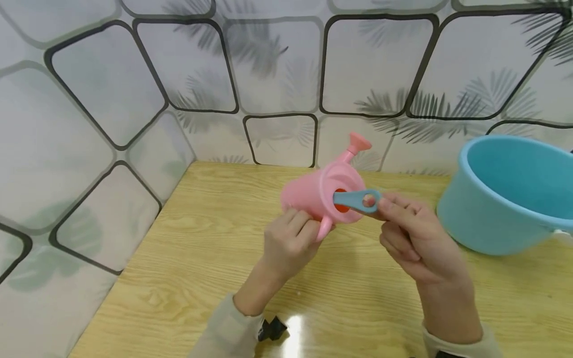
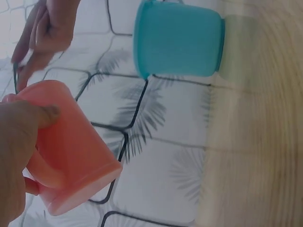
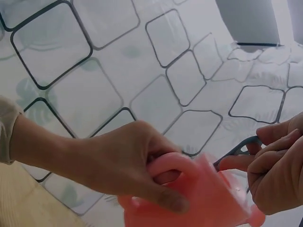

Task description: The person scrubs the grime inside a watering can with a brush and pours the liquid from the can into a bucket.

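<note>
A pink toy watering can (image 1: 304,191) is tilted above the table, its opening turned toward the right and its spout up. My left hand (image 1: 291,241) grips it by the handle, with the thumb (image 2: 47,116) along the can's side in the left wrist view. Between the thumb and fingers of my right hand (image 1: 416,236) is the end of a blue handle (image 1: 351,200) with a hole in it. The other end of that tool goes into the can's opening, where something orange-red (image 1: 342,201) shows; its kind is hidden.
A large light-blue bucket (image 1: 483,214) stands on the wood-grain table (image 1: 179,278) at the right. Patterned wall covering (image 1: 282,64) rises behind and to the left. A small black object (image 1: 272,329) is beside my left sleeve.
</note>
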A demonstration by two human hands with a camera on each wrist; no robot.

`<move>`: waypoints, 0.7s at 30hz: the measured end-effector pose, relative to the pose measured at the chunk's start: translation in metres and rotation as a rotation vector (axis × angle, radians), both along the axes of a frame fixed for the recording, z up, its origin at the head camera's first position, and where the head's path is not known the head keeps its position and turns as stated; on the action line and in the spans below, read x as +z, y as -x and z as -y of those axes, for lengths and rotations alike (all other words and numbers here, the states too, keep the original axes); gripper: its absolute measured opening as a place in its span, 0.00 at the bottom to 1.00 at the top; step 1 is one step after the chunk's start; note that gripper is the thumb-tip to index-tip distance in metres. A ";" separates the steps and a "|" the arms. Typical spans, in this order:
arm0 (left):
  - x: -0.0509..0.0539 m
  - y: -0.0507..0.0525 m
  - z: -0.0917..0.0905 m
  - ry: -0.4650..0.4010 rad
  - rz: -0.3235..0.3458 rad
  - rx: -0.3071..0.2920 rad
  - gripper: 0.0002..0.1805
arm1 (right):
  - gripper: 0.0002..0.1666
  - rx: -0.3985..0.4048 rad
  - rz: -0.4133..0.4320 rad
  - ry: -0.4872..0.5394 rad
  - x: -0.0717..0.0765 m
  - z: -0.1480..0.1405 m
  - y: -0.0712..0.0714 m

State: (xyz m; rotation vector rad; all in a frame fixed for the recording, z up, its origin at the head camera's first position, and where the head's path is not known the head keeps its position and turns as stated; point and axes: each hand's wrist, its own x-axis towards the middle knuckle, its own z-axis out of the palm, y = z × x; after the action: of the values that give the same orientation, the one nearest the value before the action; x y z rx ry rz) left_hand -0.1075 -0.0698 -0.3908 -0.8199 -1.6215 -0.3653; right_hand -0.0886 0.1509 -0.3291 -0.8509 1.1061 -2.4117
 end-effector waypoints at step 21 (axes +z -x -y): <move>0.009 -0.003 -0.004 0.030 0.051 -0.089 0.21 | 0.26 -0.129 -0.107 -0.035 0.003 -0.010 0.002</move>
State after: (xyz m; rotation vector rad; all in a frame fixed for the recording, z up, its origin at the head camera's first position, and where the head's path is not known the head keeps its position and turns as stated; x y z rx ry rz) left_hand -0.1049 -0.0656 -0.3822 -0.9141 -1.6449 -0.4282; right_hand -0.0909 0.1607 -0.3266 -0.9335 1.2754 -2.4670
